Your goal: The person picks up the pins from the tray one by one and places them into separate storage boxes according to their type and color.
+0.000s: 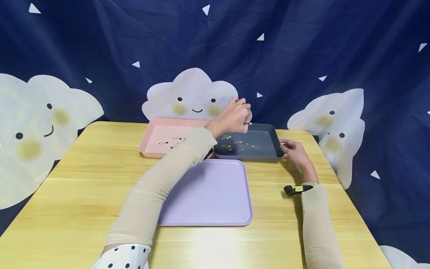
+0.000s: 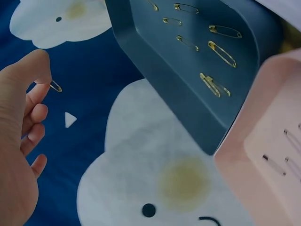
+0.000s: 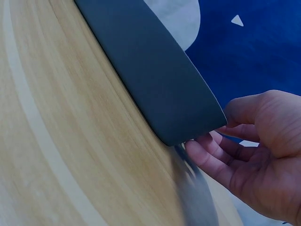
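Observation:
My left hand (image 1: 233, 116) is held above the dark grey tray (image 1: 262, 158) at the back of the table. Between its thumb and forefinger it pinches a gold safety pin (image 2: 56, 86). Several more gold safety pins (image 2: 222, 54) lie scattered on the dark tray's floor. At that tray's right end, my right hand (image 1: 295, 152) grips the front corner, thumb at the rim and fingers below it, as the right wrist view shows. A pink tray (image 1: 143, 146) adjoins on the left and has several dark safety pins (image 1: 163, 143) in it; my left forearm covers part of it.
A flat lavender tray (image 1: 215, 194) lies in front of the two others, partly behind my left sleeve (image 1: 147, 198). All three trays are on a wooden table (image 1: 77, 201). Behind the table hangs a dark blue curtain (image 1: 168, 33) with cloud faces.

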A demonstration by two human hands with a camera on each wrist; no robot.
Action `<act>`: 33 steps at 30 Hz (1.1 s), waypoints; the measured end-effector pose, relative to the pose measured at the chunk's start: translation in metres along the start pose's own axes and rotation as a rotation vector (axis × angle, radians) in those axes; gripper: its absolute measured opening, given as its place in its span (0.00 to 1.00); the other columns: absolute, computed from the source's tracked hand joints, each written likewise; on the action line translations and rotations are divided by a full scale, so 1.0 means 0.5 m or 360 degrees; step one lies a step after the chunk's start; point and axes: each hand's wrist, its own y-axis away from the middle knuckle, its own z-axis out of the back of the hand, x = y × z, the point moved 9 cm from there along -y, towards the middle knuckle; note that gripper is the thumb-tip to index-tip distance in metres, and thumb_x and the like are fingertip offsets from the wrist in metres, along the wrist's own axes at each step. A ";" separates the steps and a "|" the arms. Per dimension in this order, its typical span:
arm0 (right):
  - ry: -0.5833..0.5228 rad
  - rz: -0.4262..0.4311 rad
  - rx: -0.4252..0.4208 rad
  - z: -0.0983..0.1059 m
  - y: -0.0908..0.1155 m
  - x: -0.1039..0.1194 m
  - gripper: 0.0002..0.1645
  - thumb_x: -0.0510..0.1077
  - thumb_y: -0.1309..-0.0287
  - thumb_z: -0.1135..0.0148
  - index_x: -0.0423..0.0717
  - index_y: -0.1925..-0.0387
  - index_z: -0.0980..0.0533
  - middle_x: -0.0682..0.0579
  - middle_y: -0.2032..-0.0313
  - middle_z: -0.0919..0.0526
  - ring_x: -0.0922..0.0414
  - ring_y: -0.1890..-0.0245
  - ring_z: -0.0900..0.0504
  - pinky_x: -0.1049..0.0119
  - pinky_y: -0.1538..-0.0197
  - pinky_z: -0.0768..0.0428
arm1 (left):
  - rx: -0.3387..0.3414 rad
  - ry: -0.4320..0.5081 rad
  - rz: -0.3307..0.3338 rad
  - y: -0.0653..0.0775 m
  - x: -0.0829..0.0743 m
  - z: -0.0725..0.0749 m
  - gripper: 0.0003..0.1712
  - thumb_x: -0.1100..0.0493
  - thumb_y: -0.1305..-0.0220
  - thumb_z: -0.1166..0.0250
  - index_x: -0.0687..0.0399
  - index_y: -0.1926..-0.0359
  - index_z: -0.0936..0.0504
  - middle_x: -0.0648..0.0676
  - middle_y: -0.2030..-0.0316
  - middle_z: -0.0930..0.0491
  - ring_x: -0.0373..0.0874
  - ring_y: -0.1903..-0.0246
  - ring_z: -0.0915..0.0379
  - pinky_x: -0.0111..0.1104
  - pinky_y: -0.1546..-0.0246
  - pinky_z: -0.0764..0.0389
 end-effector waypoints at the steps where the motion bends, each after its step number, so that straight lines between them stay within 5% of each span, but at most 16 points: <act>1: 0.0004 0.0002 0.0001 0.000 -0.002 -0.002 0.27 0.33 0.28 0.51 0.23 0.32 0.35 0.24 0.46 0.27 0.62 0.74 0.21 0.67 0.63 0.16 | 0.0003 0.0006 0.0027 -0.004 0.005 -0.005 0.04 0.54 0.51 0.35 0.44 0.73 0.16 0.46 0.64 0.22 0.48 0.56 0.35 0.41 0.45 0.38; 10: 0.0003 0.0015 -0.0021 0.006 -0.039 -0.062 0.27 0.37 0.25 0.50 0.28 0.31 0.34 0.31 0.47 0.25 0.66 0.74 0.22 0.72 0.66 0.18 | 0.0024 -0.0051 0.0168 -0.018 0.029 -0.069 0.04 0.51 0.48 0.36 0.42 0.72 0.16 0.45 0.60 0.20 0.47 0.51 0.32 0.41 0.41 0.38; 33: 0.0039 0.0007 -0.0050 0.007 -0.042 -0.070 0.26 0.39 0.25 0.49 0.31 0.32 0.32 0.35 0.49 0.23 0.64 0.72 0.22 0.70 0.65 0.17 | 0.0145 -0.0136 0.0311 -0.032 0.038 -0.175 0.04 0.50 0.47 0.34 0.40 0.71 0.14 0.43 0.60 0.21 0.44 0.52 0.32 0.41 0.42 0.36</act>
